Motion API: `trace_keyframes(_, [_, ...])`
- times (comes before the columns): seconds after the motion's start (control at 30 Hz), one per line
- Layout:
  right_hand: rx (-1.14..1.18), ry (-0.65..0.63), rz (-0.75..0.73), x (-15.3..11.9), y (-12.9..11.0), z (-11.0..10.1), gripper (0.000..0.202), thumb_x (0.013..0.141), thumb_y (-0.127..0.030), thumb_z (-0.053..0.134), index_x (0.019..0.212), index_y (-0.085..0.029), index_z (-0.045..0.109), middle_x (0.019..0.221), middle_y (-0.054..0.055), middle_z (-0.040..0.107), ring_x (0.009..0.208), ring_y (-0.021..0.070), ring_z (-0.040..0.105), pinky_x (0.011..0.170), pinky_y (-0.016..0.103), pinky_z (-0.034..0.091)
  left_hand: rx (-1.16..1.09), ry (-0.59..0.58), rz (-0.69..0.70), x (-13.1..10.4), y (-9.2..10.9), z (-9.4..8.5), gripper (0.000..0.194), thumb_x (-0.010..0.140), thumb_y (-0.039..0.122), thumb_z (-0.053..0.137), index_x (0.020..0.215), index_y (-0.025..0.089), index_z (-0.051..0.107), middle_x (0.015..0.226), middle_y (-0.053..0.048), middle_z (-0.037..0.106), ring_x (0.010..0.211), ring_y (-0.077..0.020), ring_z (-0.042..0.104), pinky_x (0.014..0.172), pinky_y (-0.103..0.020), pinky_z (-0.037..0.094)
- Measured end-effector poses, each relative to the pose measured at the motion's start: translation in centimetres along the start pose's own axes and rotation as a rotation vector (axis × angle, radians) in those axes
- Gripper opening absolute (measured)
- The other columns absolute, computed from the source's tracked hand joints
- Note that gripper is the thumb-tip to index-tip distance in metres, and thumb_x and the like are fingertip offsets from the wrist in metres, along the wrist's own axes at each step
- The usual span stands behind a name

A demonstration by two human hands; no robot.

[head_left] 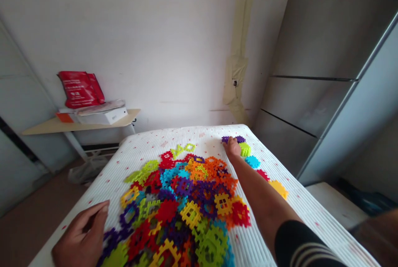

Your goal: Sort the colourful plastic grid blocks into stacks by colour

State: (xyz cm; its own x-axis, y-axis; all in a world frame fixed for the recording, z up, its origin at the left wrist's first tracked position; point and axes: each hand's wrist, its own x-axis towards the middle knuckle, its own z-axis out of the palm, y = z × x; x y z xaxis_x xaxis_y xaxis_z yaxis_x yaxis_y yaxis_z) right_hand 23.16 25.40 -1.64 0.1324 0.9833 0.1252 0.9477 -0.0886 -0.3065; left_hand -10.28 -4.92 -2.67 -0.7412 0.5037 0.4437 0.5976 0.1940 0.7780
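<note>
Nearest to us, at the lower left, our left hand [82, 234] is hovering or resting beside the heap, with its thumb and finger bending close together in a narrow curl; we are seeing nothing held there, and we cannot tell whether the tips are meeting. Just to its right, the heap of interlocking plastic pieces [174, 209] is spreading over the white spotted cover [139, 146], mixing red, yellow, lime, purple, blue and orange, many of them with square openings. On the lower right, our dark sleeve [306, 244] with pale stripes is showing, and our right forearm is stretching away between the heap and a row of pieces. Running outward, that row is showing a yellow piece [279, 189], a partly hidden red piece [263, 174], a blue piece [253, 161] and a lime piece [245, 149]. At its far end, our right hand [232, 147] is touching the purple pieces [240, 139], which are showing on both sides of the fingers; we cannot tell whether it is gripping or pressing. Beyond, a side table [133, 115] is carrying a red bag [81, 88] and a white box [113, 115], while a grey refrigerator [292, 97] is standing at the right and a pale wall [171, 43] is closing the view.
</note>
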Motion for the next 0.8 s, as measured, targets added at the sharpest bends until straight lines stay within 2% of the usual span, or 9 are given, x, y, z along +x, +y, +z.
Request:
trace_keyframes(0.1, [-0.015, 0.032, 0.019, 0.8, -0.2, 0.5, 0.036, 0.090, -0.038, 0.044, 0.118, -0.016, 0.050, 0.115, 0.015, 0.051, 0.095, 0.0220, 0.059, 0.073, 0.030, 0.045, -0.024, 0.009, -0.035, 0.0, 0.0, 0.2, 0.034, 0.073, 0.047, 0.053, 0.090, 0.020, 0.065, 0.098, -0.004, 0.068, 0.094, -0.0267, 0.061, 0.094, -0.041, 0.043])
trace_keyframes(0.27, [-0.033, 0.065, 0.005, 1.5, -0.1, 1.3, 0.035, 0.089, -0.037, 0.046, 0.115, -0.013, 0.052, 0.111, 0.016, 0.053, 0.091, 0.0231, 0.061, 0.072, 0.031, 0.046, -0.062, -0.099, 0.000, -0.3, 0.6, 0.6, 0.026, 0.075, 0.046, 0.053, 0.086, 0.025, 0.064, 0.093, 0.000, 0.068, 0.090, -0.0218, 0.061, 0.093, -0.036, 0.044])
trace_keyframes(0.43, [-0.052, 0.065, -0.030, 1.6, -0.2, 1.5, 0.032, 0.088, -0.034, 0.046, 0.110, -0.012, 0.056, 0.112, 0.016, 0.051, 0.092, 0.0246, 0.062, 0.072, 0.031, 0.046, -0.080, -0.125, 0.066, -0.9, 0.6, 1.0, 0.023, 0.077, 0.043, 0.054, 0.088, 0.025, 0.064, 0.090, 0.000, 0.067, 0.086, -0.0200, 0.062, 0.086, -0.032, 0.047])
trace_keyframes(0.6, [-0.054, 0.065, -0.046, 0.9, -0.6, 1.1, 0.034, 0.088, -0.033, 0.045, 0.112, -0.011, 0.052, 0.113, 0.016, 0.047, 0.088, 0.0235, 0.062, 0.069, 0.031, 0.045, -0.061, -0.182, 0.310, -1.4, 1.6, 1.8, 0.020, 0.080, 0.035, 0.052, 0.085, 0.022, 0.066, 0.090, -0.002, 0.068, 0.086, -0.0191, 0.062, 0.080, -0.029, 0.048])
trace_keyframes(0.67, [-0.067, 0.090, -0.102, 0.0, -0.7, 0.9, 0.032, 0.089, -0.033, 0.045, 0.113, -0.013, 0.051, 0.113, 0.015, 0.047, 0.086, 0.0212, 0.061, 0.067, 0.029, 0.045, -0.025, -0.248, 0.443, -1.4, 2.9, 2.2, 0.019, 0.080, 0.032, 0.052, 0.086, 0.023, 0.068, 0.090, -0.003, 0.068, 0.086, -0.0193, 0.062, 0.081, -0.031, 0.047])
trace_keyframes(0.8, [-0.070, 0.179, -0.329, -2.7, -0.6, 0.3, 0.029, 0.088, -0.030, 0.045, 0.112, -0.015, 0.051, 0.118, 0.014, 0.047, 0.086, 0.0193, 0.058, 0.068, 0.028, 0.044, 0.079, -0.459, 0.716, -1.3, 6.8, 3.6, 0.019, 0.080, 0.028, 0.053, 0.088, 0.025, 0.070, 0.088, -0.003, 0.070, 0.087, -0.0193, 0.060, 0.082, -0.034, 0.046])
